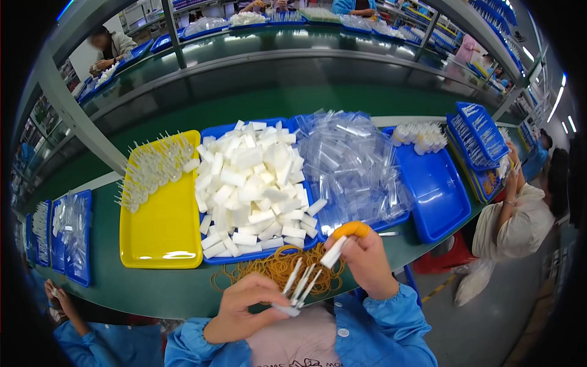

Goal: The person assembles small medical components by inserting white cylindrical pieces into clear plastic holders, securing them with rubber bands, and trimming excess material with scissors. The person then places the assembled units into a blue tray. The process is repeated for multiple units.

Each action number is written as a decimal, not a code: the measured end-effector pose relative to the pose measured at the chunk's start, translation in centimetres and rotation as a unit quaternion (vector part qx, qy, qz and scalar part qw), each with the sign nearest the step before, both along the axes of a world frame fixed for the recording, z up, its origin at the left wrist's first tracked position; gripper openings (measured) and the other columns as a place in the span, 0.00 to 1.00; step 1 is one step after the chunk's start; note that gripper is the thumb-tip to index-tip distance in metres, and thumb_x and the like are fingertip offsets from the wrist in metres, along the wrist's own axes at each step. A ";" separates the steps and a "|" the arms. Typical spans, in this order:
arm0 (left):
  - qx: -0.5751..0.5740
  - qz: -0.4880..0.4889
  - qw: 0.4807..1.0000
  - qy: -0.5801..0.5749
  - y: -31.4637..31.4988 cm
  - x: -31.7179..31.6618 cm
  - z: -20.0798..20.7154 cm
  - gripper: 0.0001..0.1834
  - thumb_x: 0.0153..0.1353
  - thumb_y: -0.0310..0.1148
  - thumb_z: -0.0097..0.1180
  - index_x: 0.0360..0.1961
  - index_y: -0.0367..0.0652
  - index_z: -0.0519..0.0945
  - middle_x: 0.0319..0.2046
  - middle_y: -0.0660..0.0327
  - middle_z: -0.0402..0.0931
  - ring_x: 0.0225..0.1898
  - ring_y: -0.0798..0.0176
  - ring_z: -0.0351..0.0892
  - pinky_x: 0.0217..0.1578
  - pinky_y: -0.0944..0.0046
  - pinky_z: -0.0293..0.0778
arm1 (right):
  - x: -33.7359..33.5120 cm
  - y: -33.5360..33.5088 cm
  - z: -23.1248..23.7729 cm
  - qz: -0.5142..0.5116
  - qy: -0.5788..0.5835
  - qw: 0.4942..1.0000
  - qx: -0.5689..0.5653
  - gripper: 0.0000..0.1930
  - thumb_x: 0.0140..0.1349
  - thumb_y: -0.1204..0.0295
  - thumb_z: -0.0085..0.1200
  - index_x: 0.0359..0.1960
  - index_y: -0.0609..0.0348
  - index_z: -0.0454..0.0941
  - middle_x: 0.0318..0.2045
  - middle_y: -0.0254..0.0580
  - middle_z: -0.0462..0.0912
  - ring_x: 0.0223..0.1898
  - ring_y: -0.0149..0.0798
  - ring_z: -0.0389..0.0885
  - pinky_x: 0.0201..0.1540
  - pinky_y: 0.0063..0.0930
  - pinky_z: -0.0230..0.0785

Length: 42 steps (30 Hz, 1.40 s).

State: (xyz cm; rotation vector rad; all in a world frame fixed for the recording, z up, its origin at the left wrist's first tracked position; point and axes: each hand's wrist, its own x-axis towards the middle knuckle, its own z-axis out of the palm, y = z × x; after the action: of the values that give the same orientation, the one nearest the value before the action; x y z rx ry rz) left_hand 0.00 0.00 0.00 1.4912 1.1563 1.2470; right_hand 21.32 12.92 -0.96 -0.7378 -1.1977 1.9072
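while the right hand [367, 263] stands at the lower centre-right of the frame, its fingers pinch a small white rectangular block [333, 254], apparently foam, which slants with its long axis from lower left to upper right. an orange cover [351, 229] wraps one of those fingers. the left hand [247, 306], at the lower centre, has thumb and fingertips clamped on the base of a bundle of thin pale sticks [301, 284], their free ends fanned toward the upper right. the relation that matters is this: the block sits above and to the right of the stick tips, near them yet apart, its own tilt roughly matching theirs, and the right hand is the nearer one, since it holds it. behind the sticks, tan rubber bands [244, 270] lie loose on the green table [110, 269], below a heap of white foam-like blocks [251, 177] at centre-left.
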 end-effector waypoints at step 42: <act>0.000 0.097 0.995 -0.029 2.1 1.2 -3.0 0.14 0.42 0.22 0.67 0.33 0.39 0.81 0.32 0.57 0.77 0.33 0.62 0.76 0.35 0.67 0.72 | -2.9 7.1 -3.0 -0.028 -0.454 0.629 0.630 0.11 0.45 0.77 0.56 0.33 0.56 0.80 0.40 0.39 0.74 0.41 0.42 0.70 0.45 0.36 0.60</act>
State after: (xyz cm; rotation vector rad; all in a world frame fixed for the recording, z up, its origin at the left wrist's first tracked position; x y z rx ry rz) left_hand 1.20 2.06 -3.05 1.3585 1.2868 1.4099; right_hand 18.45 20.05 -3.95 -0.8162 -2.5546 0.0888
